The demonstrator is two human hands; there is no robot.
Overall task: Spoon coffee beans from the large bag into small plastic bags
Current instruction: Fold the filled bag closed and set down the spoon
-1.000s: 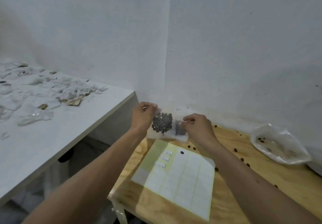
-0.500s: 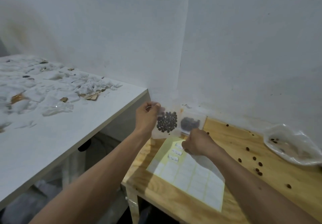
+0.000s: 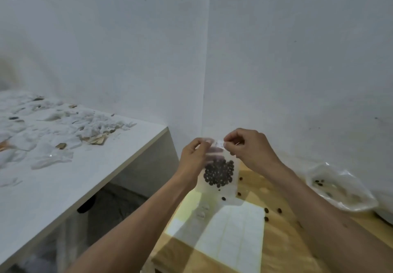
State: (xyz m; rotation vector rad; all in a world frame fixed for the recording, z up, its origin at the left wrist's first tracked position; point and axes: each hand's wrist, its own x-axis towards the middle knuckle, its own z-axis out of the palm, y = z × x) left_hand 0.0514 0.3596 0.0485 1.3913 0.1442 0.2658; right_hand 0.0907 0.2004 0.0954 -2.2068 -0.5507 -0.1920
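Note:
I hold up a small clear plastic bag with a cluster of dark coffee beans inside, above the wooden table. My left hand pinches the bag's top left edge. My right hand pinches a small white label at the bag's top right. The large clear bag, nearly flat with a few beans inside, lies at the right against the wall. No spoon is in view.
A sheet of white labels lies on the wooden table under the bag. Loose beans are scattered around it. A white table at the left carries several crumpled plastic bags and scraps. Walls meet in a corner behind.
My right hand rose from the label sheet to the bag's top with a small label. The bag now hangs upright and higher. The camera view shifted.

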